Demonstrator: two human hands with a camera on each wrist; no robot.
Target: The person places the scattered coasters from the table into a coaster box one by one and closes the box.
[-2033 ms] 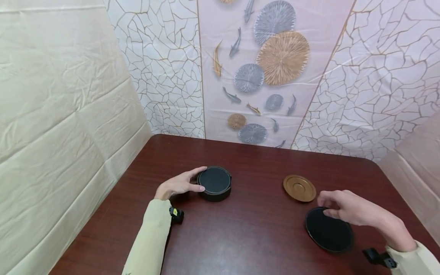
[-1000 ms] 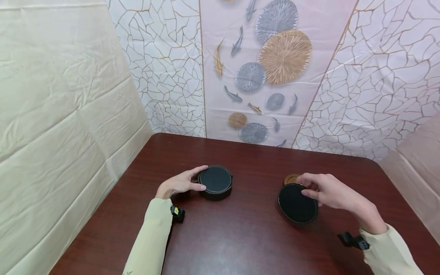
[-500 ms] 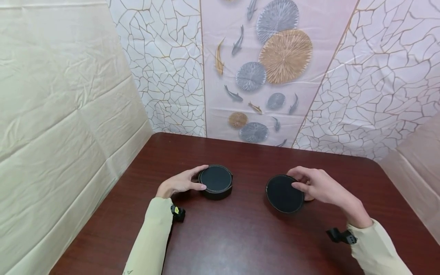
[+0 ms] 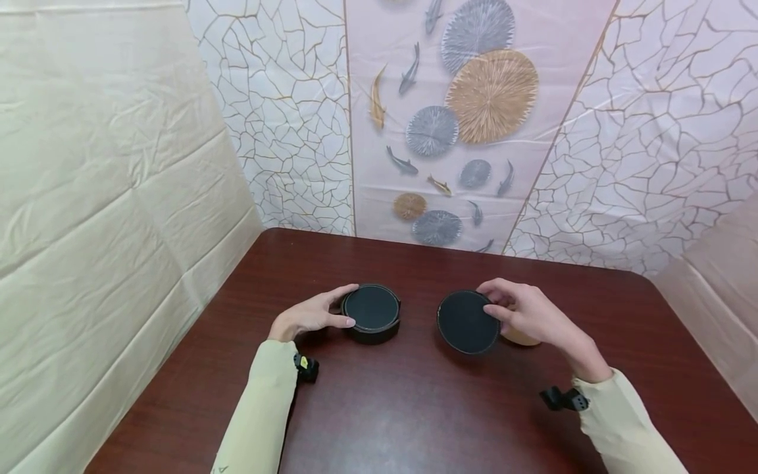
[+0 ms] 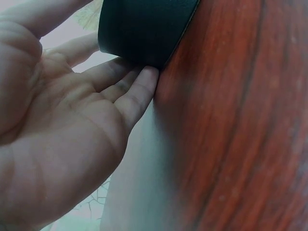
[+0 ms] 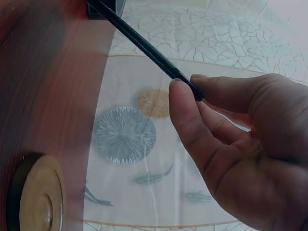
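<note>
My left hand [image 4: 310, 317] grips the side of a round black coaster holder [image 4: 371, 337], thumb and index finger spread around its rim. A black coaster [image 4: 371, 307] lies on top inside it. In the left wrist view, fingertips touch the holder's dark wall [image 5: 144, 33] close to the tabletop. To the right, my right hand [image 4: 530, 316] pinches another round black coaster [image 4: 468, 322] at its edge, between thumb and fingers. The right wrist view shows that coaster [image 6: 144, 45] edge-on and tilted, above the table.
A brown round wooden lid or saucer [image 4: 521, 338] lies on the dark red-brown table [image 4: 414, 408], mostly hidden behind my right hand. In the right wrist view, the wooden disc [image 6: 43, 197] shows a raised ring. Patterned cloth [image 4: 284, 118] hangs behind the table.
My right hand has carried the black coaster leftward and away from me, past the wooden disc and nearer the holder. My left hand has stayed on the holder.
</note>
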